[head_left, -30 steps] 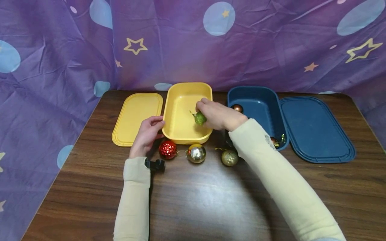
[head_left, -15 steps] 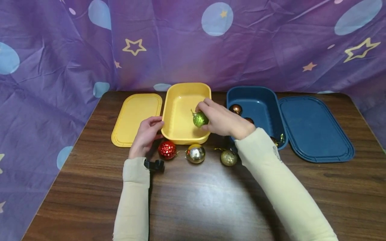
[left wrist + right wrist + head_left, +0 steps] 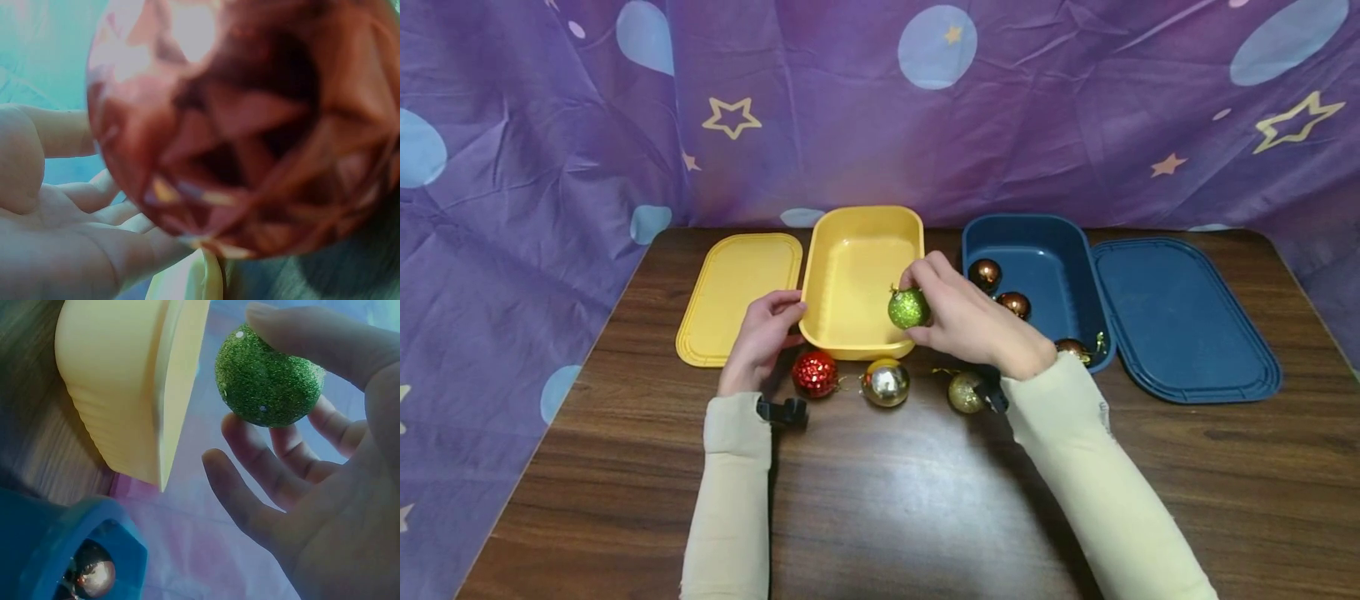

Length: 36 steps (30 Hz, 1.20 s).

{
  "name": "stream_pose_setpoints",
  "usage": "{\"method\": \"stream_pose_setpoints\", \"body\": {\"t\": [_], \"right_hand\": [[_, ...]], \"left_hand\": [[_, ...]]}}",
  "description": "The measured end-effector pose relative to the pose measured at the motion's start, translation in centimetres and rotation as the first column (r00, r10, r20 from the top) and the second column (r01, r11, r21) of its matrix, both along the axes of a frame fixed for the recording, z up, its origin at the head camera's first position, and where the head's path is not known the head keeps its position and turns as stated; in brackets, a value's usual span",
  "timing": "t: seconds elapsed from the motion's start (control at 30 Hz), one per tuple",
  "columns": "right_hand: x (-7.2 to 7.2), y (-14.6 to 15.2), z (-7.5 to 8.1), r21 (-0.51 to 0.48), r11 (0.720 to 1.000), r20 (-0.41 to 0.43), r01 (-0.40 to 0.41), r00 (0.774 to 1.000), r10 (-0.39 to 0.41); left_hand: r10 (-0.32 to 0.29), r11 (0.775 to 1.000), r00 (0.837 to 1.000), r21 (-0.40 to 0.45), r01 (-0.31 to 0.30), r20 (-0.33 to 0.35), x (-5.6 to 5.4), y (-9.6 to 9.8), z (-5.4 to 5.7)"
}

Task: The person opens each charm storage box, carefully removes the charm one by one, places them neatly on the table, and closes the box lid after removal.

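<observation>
A green glitter Christmas bauble (image 3: pixel 909 308) is pinched between the thumb and fingers of my right hand (image 3: pixel 970 321), above the right rim of the yellow box (image 3: pixel 863 350). In the right wrist view the green bauble (image 3: pixel 269 378) sits at the fingertips. My left hand (image 3: pixel 765 333) touches the left side of the yellow box with its fingers fairly straight. Before the box lie a red bauble (image 3: pixel 815 373) and a shiny gold bauble (image 3: pixel 885 383). A glittery gold bauble (image 3: pixel 964 392) lies below my right wrist. The red bauble (image 3: pixel 237 125) blocks much of the left wrist view.
To the right stands a blue box (image 3: pixel 1045 283) with brown baubles (image 3: pixel 985 274) in it. A blue lid (image 3: pixel 1187 321) lies right of it, and a yellow lid (image 3: pixel 741 300) lies left of the yellow box. A purple cloth (image 3: pixel 820 108) hangs behind the table.
My right hand has moved a little right and nearer with the green bauble, from over the yellow box to its right rim. More brown baubles show. My left hand stays put.
</observation>
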State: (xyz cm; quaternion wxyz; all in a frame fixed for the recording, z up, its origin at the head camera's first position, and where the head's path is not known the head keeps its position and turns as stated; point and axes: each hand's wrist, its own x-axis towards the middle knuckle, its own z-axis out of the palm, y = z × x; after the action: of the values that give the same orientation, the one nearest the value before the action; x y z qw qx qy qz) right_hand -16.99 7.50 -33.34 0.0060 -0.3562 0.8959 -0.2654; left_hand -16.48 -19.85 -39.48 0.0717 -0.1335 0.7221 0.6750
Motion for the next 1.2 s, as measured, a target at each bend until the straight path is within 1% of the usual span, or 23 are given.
{"method": "stream_pose_setpoints", "body": {"t": [0.33,0.53,0.9,1.2], "right_hand": [[2.0,1.4,0.2,-0.093,0.994,0.004,0.053,0.999,-0.053],[2.9,2.4,0.2,-0.151,0.985,0.017,0.083,0.997,-0.081],[4.0,4.5,-0.2,-0.243,0.969,-0.097,0.050,0.992,-0.076],[5.0,6.1,-0.1,-0.283,0.957,-0.098,0.063,0.991,-0.094]], "left_hand": [[-0.005,1.000,1.000,-0.005,0.005,0.006,0.0,0.0,0.0],[-0.009,1.000,1.000,-0.002,0.009,0.009,0.0,0.0,-0.1],[-0.021,1.000,1.000,-0.004,0.021,-0.001,0.1,-0.2,0.0],[-0.020,1.000,1.000,-0.023,0.020,0.018,0.1,-0.1,0.0]]}}
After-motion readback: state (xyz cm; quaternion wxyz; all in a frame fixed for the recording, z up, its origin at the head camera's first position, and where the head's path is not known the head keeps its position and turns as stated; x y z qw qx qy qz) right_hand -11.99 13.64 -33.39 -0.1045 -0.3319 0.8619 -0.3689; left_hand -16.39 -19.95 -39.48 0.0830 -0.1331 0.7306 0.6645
